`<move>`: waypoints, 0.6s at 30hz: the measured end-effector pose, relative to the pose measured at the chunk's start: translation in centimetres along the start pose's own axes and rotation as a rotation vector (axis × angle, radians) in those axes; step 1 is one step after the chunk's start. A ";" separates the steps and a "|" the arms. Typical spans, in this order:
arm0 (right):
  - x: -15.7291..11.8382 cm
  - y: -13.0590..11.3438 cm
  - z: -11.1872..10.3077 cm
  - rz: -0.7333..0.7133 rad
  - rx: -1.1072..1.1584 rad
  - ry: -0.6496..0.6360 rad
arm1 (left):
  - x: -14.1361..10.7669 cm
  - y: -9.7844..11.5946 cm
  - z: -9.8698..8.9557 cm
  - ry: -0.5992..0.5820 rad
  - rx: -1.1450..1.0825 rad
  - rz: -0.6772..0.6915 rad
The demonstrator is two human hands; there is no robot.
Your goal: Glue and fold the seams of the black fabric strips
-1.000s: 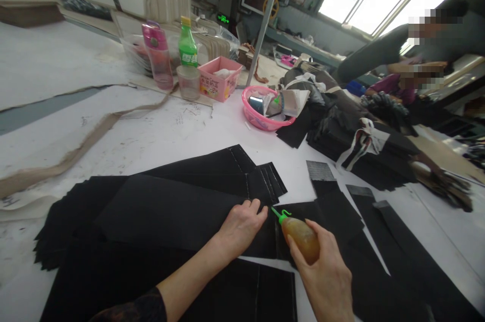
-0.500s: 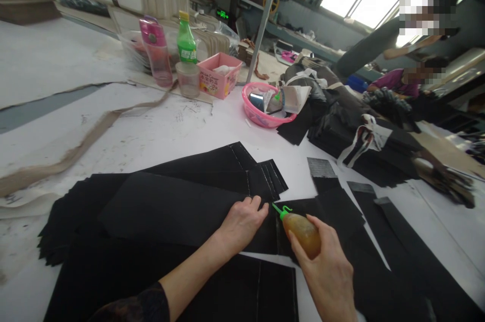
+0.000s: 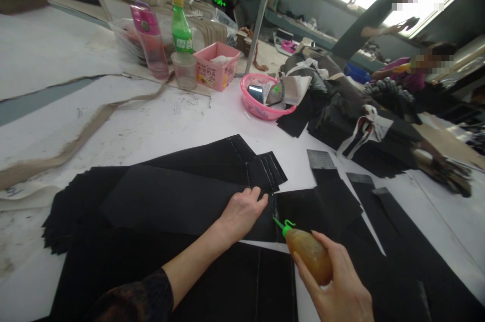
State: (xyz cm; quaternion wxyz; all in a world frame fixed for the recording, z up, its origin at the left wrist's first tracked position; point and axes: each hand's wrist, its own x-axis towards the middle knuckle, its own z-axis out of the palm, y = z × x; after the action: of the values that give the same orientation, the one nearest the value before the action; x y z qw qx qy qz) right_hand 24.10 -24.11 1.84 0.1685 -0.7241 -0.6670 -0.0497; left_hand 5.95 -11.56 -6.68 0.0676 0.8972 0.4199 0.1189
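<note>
In my right hand point(image 3: 337, 276) is a squeeze glue bottle point(image 3: 308, 254) with amber contents and a green nozzle, tilted to the left. Its tip meets or hovers just over the right end of a black sheet point(image 3: 170, 201); I cannot tell which. My left hand point(image 3: 244, 211) rests on that sheet near the same end, fingers curled together at its edge. Whether the sheet is pinched or only pressed is hidden. Thin pale lines run across the ends of neighbouring black pieces point(image 3: 238, 150). A further black piece point(image 3: 303, 206) lies just right of the nozzle.
A pink basin point(image 3: 261, 110) with small items stands behind the pieces. Left of it are a pink box point(image 3: 215, 67), a green bottle point(image 3: 182, 29) and a pink water bottle point(image 3: 151, 44). Dark stacked material point(image 3: 371, 145) lies at right. Co-workers point(image 3: 401, 72) are in the background.
The glue bottle's tip has moved down along the sheet's end, towards me, with my right hand. My left hand stays on the sheet. The camera view has shifted slightly.
</note>
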 end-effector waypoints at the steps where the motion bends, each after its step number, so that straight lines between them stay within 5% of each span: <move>1: -0.3 0.1 -0.2 -0.015 0.000 -0.003 | 0.0 0.0 0.0 0.000 0.000 0.000; 8: -0.9 -0.3 -0.6 0.032 -0.020 0.032 | -0.1 0.1 0.3 0.020 0.006 -0.002; 18: 3.3 -0.2 2.2 0.042 0.018 0.101 | 0.1 0.0 -0.1 0.033 0.011 0.000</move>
State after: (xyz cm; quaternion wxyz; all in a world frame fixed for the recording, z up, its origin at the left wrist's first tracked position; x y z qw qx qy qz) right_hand 23.92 -20.25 0.76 0.2096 -0.7329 -0.6427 -0.0766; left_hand 5.96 -11.51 -6.63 0.0559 0.8955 0.4215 0.1315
